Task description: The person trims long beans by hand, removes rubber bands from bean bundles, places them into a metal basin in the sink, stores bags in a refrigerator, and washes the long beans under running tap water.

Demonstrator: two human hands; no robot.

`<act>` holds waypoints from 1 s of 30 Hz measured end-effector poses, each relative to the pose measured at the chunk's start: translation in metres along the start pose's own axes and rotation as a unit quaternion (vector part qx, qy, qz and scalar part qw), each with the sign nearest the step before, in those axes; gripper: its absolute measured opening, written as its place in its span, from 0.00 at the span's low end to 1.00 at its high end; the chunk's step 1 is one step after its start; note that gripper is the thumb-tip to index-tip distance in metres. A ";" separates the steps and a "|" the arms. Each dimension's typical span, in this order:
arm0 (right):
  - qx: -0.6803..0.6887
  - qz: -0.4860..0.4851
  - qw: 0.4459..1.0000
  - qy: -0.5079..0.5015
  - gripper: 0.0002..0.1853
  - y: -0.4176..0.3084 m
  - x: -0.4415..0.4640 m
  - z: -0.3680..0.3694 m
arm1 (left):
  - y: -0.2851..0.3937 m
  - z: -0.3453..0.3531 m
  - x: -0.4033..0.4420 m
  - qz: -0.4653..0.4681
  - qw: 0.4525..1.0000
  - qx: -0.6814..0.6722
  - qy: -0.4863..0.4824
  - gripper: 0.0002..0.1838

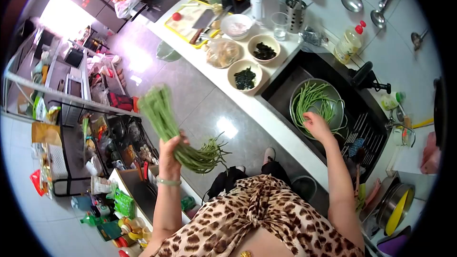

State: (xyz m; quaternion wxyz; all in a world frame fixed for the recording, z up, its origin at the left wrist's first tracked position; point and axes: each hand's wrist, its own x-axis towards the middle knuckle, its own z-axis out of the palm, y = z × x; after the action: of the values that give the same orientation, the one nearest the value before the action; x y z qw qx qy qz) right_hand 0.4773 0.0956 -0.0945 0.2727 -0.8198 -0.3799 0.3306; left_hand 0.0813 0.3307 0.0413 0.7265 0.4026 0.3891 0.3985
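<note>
Okay, largest first: the white counter (214, 74) runs diagonally ahead of you, with the black sink (282, 96) set into it on your right. The yellow-edged cutting board (190, 14) lies at the counter's far end, and the metal basin (338, 110) sits in the sink.

Your left hand (172, 148) is closed around a thick bundle of long green beans (158, 109), lifted over the floor; thin tail ends hang out to the right. Loose long beans (310, 96) lie coiled in the basin. Your right hand (318, 126) is in over the basin's near side, fingers bent in at those beans; can't quite tell if it's pinching any, view's too small there.

Smaller stuff on the counter: white kettle (263, 2), oil-type bottle with red cap (349, 44) behind the sink, tied clear bag (223, 53), then three bowls. You've got dark leafy pieces in the near bowl (231, 77), black pieces in the middle bowl (251, 44), something pale in the far bowl (228, 29). Glass (280, 29) beside the bowls, cleaver (203, 20) across the board, red tomato (176, 16) on it.
</note>
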 end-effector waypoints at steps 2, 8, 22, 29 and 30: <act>0.106 -0.051 0.993 0.008 0.18 -0.039 -0.020 0.018 | -0.006 -0.006 -0.001 -0.023 0.997 0.034 -0.070 0.22; 0.219 -0.186 0.957 -0.027 0.15 -0.182 -0.082 0.081 | -0.018 -0.029 -0.010 -0.087 0.963 0.057 -0.247 0.25; 0.168 -0.098 0.980 -0.036 0.18 -0.265 -0.209 0.112 | -0.017 -0.111 -0.061 -0.204 0.860 0.160 -0.439 0.35; 0.174 -0.190 0.966 -0.019 0.46 -0.212 -0.253 0.197 | -0.016 -0.081 -0.099 -0.146 0.916 0.055 -0.368 0.22; 0.178 -0.208 0.962 -0.009 0.50 -0.221 -0.256 0.205 | -0.014 -0.068 -0.110 -0.127 0.931 0.026 -0.340 0.21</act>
State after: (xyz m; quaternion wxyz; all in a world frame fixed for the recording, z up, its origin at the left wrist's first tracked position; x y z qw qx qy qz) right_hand 0.0996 0.0547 0.0154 0.4738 -0.6577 -0.4794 0.3364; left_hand -0.0174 0.2463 0.0307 0.8494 0.4793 0.1771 0.1318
